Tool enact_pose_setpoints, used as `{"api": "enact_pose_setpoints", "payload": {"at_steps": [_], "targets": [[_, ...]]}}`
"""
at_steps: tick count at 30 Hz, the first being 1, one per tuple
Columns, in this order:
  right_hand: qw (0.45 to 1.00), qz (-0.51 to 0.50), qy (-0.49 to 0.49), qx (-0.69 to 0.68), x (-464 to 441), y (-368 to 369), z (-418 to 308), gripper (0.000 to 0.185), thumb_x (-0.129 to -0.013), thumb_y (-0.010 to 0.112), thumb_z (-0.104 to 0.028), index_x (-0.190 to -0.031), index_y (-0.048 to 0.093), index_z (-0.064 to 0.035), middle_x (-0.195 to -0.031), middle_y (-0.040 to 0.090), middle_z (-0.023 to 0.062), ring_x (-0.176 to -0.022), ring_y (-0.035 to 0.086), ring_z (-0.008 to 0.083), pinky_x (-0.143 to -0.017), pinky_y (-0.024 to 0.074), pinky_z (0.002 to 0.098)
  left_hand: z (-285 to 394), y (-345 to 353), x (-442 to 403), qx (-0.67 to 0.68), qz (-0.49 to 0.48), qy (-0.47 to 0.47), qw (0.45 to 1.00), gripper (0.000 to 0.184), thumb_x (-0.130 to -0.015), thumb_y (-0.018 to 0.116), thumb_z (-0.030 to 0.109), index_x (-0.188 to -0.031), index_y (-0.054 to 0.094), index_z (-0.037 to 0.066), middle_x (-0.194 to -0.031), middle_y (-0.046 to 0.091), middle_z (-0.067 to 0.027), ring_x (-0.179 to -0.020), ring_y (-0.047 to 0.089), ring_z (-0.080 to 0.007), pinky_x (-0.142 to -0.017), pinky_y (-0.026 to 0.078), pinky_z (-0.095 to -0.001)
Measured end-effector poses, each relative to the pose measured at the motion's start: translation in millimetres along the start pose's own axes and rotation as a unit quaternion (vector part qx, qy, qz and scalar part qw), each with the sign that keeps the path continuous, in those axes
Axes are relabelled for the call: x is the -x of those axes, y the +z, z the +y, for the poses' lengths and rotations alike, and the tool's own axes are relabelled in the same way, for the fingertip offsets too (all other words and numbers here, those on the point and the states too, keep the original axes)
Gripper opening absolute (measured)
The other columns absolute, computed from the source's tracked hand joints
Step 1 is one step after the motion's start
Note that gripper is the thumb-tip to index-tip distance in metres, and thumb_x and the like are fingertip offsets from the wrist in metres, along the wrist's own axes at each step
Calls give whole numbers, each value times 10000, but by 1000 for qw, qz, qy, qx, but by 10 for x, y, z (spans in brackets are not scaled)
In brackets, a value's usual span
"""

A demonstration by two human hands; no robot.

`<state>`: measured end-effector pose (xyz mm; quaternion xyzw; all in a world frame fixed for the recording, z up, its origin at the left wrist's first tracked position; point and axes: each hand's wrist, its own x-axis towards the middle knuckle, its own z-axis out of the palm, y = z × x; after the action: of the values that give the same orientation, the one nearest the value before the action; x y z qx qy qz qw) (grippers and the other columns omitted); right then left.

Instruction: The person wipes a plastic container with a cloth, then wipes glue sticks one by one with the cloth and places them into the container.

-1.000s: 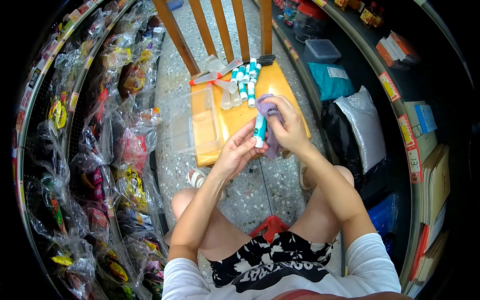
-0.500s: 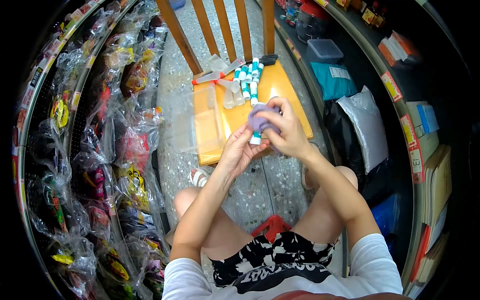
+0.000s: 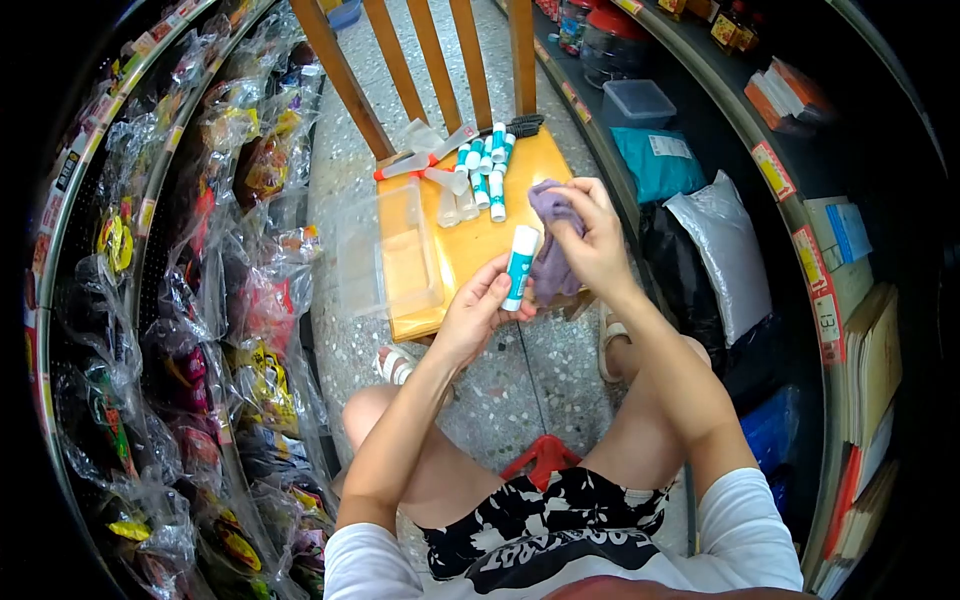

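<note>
On the shiny wooden chair point(image 3: 465, 250), smooth round sticks point(image 3: 497, 192) lie at twelve o'clock. Left hand point(image 3: 478, 312) holds a teal-and-white tube point(image 3: 519, 268); right hand's point(image 3: 598, 240) grip pinches soft purple cloth point(image 3: 556, 262).

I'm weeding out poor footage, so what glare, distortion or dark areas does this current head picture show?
Head view: shelf edges bow strongly, as through a very wide lens; corners fall to black; plastic wrappings glint at left; the wooden chair seat has a sheen; the glue stick looks fairly sharp, its small print unreadable.
</note>
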<state>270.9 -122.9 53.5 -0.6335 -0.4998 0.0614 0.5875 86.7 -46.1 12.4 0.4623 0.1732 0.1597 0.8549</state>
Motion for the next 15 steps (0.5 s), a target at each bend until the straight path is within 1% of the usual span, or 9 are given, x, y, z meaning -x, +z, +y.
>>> {"api": "enact_pose_setpoints", "payload": {"at_steps": [2,5,8,9,11,12,13,15], "targets": [[983,-32,84,-159,-23,-53,28,256,-781,603,11,-1035,629,28,-1109,545,108,-1043,552,200,-907,433,294,44,62,-22,-32,14,23,999,472,-1002,507,250,-1405,382,37,-1123,595,-80,-919,638,-181,-814,523,-298],[979,-103,24,-177,-26,-140,-3,260,-818,611,-13,-1075,641,13,-1114,579,92,-1003,580,183,-868,468,303,-15,8,-43,-78,-7,57,995,472,-1001,513,209,-1413,363,37,-1185,552,-82,-1036,599,-181,-878,506,-308],[958,-209,-9,-194,34,-158,-110,261,-831,607,-19,-1087,642,15,-1133,594,101,-1013,589,188,-900,464,308,-23,40,-20,-111,15,82,990,424,-993,524,152,-1378,403,21,-1219,501,-70,-1120,542,-157,-916,488,-298],[959,-207,-9,-196,50,-121,-88,268,-830,615,-14,-1096,646,9,-1108,604,98,-1000,599,177,-883,476,304,-30,31,-12,-124,11,83,989,402,-984,532,128,-1354,426,11,-1220,488,-66,-1130,528,-149,-922,482,-291],[945,-249,6,-211,73,-133,-95,264,-823,622,-6,-1085,649,14,-1076,608,93,-959,612,167,-847,489,289,-44,1,5,-149,2,84,985,359,-967,550,78,-1306,473,-9,-1222,464,-60,-1150,500,-132,-934,471,-279],[938,-270,13,-217,84,-139,-112,262,-819,626,-2,-1080,650,16,-1060,610,91,-938,618,161,-829,496,282,-50,0,13,-176,4,96,980,338,-957,556,59,-1281,493,-15,-1202,472,-56,-1116,510,-127,-913,470,-270],[928,-267,58,-253,124,-106,-82,245,-812,627,12,-1056,653,29,-1015,608,81,-865,622,140,-766,504,264,-53,2,17,-202,6,109,973,317,-947,562,39,-1255,513,-20,-1182,480,-52,-1082,519,-122,-893,469,-260],[933,-265,62,-237,131,-91,-94,232,-812,624,9,-1041,654,34,-990,606,72,-837,615,127,-746,501,257,-59,8,33,-250,19,127,960,291,-927,577,14,-1213,542,-29,-1140,499,-52,-1012,532,-121,-849,466,-249]]}}
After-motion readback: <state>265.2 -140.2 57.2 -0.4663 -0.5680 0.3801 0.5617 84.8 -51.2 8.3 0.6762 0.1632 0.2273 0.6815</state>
